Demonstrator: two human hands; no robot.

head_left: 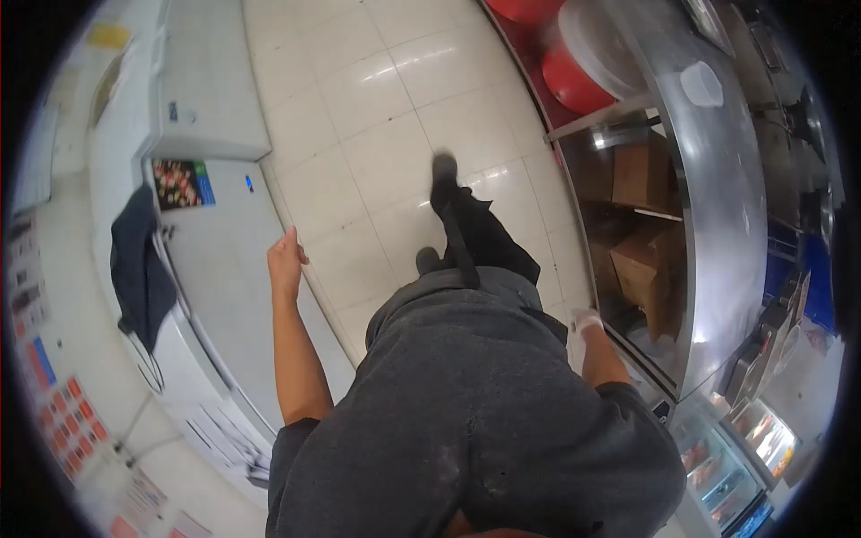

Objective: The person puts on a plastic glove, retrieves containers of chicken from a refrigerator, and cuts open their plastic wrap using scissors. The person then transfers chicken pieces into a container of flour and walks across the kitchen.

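Observation:
My left hand (pixel 286 258) is closed in a loose fist, with nothing showing in it. It hangs over the edge of a white chest freezer (pixel 238 269) and the tiled floor. My right hand (pixel 587 321) is low at my other side, near the open shelf of a steel counter (pixel 731 215). It looks pale and blurred, and its fingers cannot be made out. My dark grey shirt (pixel 484 403) fills the lower middle of the view. One foot (pixel 444 168) is forward on the floor.
Pale floor tiles (pixel 359 117) run ahead between freezer and counter. Cardboard boxes (pixel 641 170) and red tubs (pixel 574 81) sit on the right-hand shelves. A clear plastic cup (pixel 700 85) stands on the counter. Dark cloth (pixel 142 269) hangs at the freezer's left.

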